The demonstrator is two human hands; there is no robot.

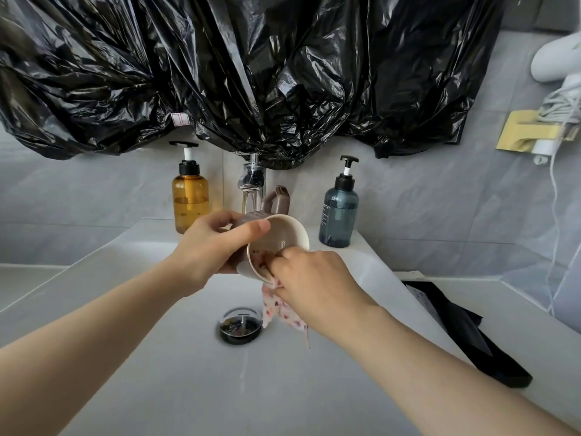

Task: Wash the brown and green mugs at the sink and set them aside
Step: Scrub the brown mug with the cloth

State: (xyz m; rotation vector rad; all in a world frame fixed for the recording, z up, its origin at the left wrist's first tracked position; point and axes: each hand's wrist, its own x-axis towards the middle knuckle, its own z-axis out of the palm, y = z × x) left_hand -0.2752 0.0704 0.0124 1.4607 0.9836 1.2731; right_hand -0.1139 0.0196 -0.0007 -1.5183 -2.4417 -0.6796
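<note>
The task looks to be in its 1st half. The left hand point(213, 250) grips the brown mug point(280, 233) around its body, tilted mouth-forward above the sink point(157, 357), just below the faucet point(251, 180). The right hand point(314, 278) pinches a patterned cloth point(279, 309), fingers curled and pushing it inside the mug's cream interior, so scrubbing appears underway. No green mug is in view, and nothing is seen set aside on the tabletop; rinsing, the 2nd mug and placing both seem left.
</note>
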